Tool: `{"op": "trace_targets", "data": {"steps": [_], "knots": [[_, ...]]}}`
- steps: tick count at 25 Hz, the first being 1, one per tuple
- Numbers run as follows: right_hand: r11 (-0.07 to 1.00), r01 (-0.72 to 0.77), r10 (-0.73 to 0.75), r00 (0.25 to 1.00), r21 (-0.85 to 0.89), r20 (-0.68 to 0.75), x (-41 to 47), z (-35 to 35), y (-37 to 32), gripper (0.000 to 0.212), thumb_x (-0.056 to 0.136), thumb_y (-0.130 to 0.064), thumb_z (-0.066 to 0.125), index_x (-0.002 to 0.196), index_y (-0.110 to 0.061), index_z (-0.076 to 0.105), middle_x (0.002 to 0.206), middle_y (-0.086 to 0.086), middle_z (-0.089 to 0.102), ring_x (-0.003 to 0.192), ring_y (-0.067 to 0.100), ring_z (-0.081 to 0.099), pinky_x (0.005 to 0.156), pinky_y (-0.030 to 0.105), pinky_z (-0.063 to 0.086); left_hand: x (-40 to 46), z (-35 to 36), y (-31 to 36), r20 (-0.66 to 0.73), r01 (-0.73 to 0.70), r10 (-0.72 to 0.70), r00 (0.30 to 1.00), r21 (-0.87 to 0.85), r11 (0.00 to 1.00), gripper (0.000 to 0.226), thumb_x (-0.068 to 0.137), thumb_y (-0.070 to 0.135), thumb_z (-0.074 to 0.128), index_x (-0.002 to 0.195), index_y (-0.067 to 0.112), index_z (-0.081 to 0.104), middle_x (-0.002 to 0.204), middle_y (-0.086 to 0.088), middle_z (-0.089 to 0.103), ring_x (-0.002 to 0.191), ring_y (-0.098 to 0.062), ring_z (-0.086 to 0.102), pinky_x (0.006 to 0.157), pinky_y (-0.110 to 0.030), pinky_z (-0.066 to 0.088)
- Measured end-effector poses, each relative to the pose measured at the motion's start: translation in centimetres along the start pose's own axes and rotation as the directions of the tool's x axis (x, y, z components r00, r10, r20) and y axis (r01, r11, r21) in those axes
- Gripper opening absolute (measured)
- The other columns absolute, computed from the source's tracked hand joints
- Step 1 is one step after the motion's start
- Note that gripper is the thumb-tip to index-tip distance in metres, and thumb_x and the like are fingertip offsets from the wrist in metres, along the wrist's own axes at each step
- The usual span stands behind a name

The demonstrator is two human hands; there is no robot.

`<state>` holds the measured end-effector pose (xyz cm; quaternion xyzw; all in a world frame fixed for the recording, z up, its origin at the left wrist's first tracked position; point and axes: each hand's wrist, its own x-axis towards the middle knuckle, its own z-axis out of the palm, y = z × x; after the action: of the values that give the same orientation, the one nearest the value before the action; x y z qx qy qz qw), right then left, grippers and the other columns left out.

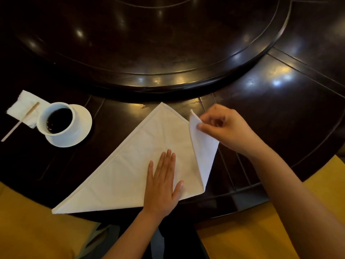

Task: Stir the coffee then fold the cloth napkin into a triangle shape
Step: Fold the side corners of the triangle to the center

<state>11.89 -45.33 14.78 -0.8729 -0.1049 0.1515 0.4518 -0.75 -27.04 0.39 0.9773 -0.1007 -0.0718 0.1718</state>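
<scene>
Cloth napkin [141, 156] lies on the dark surface [280, 113] right at the near edge, already a big triangle: apex pointing away toward the raised round centre section [149, 53], long edge along the near rim, left tip just over the edge

Left hand [162, 182]: flat, fingers straight, palm down on the lower right part of the cloth, pinning it. Right hand [225, 128]: thumb and fingers pinching the right corner, which is lifted and turned up off the surface, so a flap stands along the right side. Hands well apart, both on the napkin

Judgement on step: coffee part looks done, wooden stirrer [22, 118] is parked on a paper napkin [20, 107] left of the cup [57, 118] on its saucer [82, 126], coffee dark in the cup. Now folding, likely bringing the right corner across to halve the triangle

Handling, as a guess from looks:
- light, soft, limp, no stiffness of its own; flap sags unless held by the tip
- hemmed edge gives a slightly firmer line, good to pinch at the corner itself
- polished surface looks slick, cloth will likely slide if not pinned, so the flat left palm matters
- hold near the fold line with one hand, corner tip with the other, then smooth the crease flat

Risk: the layers may shift out of register; cup is well clear to the left, low spill risk
</scene>
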Motion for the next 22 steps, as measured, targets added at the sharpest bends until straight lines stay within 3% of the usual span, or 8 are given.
{"op": "trace_targets", "data": {"steps": [4, 8, 12, 17, 20, 22], "knots": [[0.999, -0.014, 0.014, 1.000, -0.032, 0.005, 6.3, 3.8, 0.8, 0.010, 0.087, -0.018, 0.061, 0.094, -0.012, 0.066, 0.082, -0.003, 0.059, 0.074, 0.009, 0.053, 0.068, 0.022, 0.044, -0.3, -0.1, -0.1, -0.078, 0.013, -0.023, 0.997, -0.125, 0.992, 0.062, 0.097, 0.048, 0.009, 0.150, 0.016, -0.003, 0.157, -0.003, -0.003, 0.144, -0.020, 0.004, 0.115, -0.042, 0.006], [0.986, -0.108, 0.108, 0.994, -0.131, -0.004, 9.6, 6.8, 3.9, 0.014, 0.087, -0.019, 0.062, 0.098, -0.011, 0.064, 0.087, 0.002, 0.061, 0.082, 0.017, 0.058, 0.078, 0.031, 0.049, -0.3, 0.1, -0.2, -0.050, -0.006, 0.002, 0.999, -0.076, 0.997, 0.062, 0.097, 0.048, 0.008, 0.150, 0.017, -0.003, 0.157, -0.002, -0.003, 0.144, -0.020, 0.003, 0.113, -0.047, 0.006], [0.970, -0.147, 0.137, 0.989, -0.194, -0.064, 10.5, 8.4, 5.9, 0.012, 0.087, -0.025, 0.061, 0.090, -0.014, 0.063, 0.080, 0.001, 0.062, 0.079, 0.021, 0.060, 0.089, 0.048, 0.048, -0.1, 0.2, 0.0, -0.034, 0.009, -0.011, 0.999, -0.045, 0.999, 0.061, 0.097, 0.048, 0.006, 0.149, 0.018, -0.003, 0.156, -0.001, 0.001, 0.143, -0.023, 0.013, 0.110, -0.050, 0.011], [0.965, -0.130, 0.104, 0.987, -0.229, -0.121, 11.1, 8.7, 6.2, 0.013, 0.088, -0.026, 0.059, 0.090, -0.014, 0.061, 0.080, 0.003, 0.060, 0.076, 0.019, 0.057, 0.092, 0.048, 0.045, 0.2, 0.5, 0.1, 0.042, 0.020, -0.021, 0.999, 0.028, 0.999, 0.060, 0.097, 0.044, 0.004, 0.149, 0.014, 0.007, 0.156, -0.005, 0.015, 0.141, -0.024, 0.021, 0.108, -0.052, 0.016], [0.913, 0.016, -0.081, 0.986, -0.408, -0.144, 10.4, 8.7, 6.5, 0.033, 0.088, -0.026, 0.058, 0.118, -0.012, 0.055, 0.113, 0.010, 0.059, 0.102, 0.024, 0.054, 0.099, 0.042, 0.038, 0.4, 0.5, 0.2, 0.079, 0.035, -0.041, 0.996, 0.079, 0.996, 0.061, 0.097, 0.042, 0.000, 0.148, 0.012, 0.013, 0.154, -0.007, 0.021, 0.141, -0.026, 0.023, 0.111, -0.056, 0.018], [0.748, 0.213, -0.270, 0.963, -0.629, 0.005, 8.9, 9.0, 7.3, 0.050, 0.093, -0.032, 0.045, 0.138, -0.013, 0.038, 0.142, 0.011, 0.042, 0.131, 0.029, 0.036, 0.106, 0.045, 0.025, 0.4, 0.6, 0.4, 0.082, 0.031, -0.039, 0.996, 0.097, 0.995, 0.060, 0.096, 0.042, 0.005, 0.148, 0.012, 0.012, 0.154, -0.007, 0.019, 0.141, -0.026, 0.021, 0.111, -0.056, 0.017]]}}
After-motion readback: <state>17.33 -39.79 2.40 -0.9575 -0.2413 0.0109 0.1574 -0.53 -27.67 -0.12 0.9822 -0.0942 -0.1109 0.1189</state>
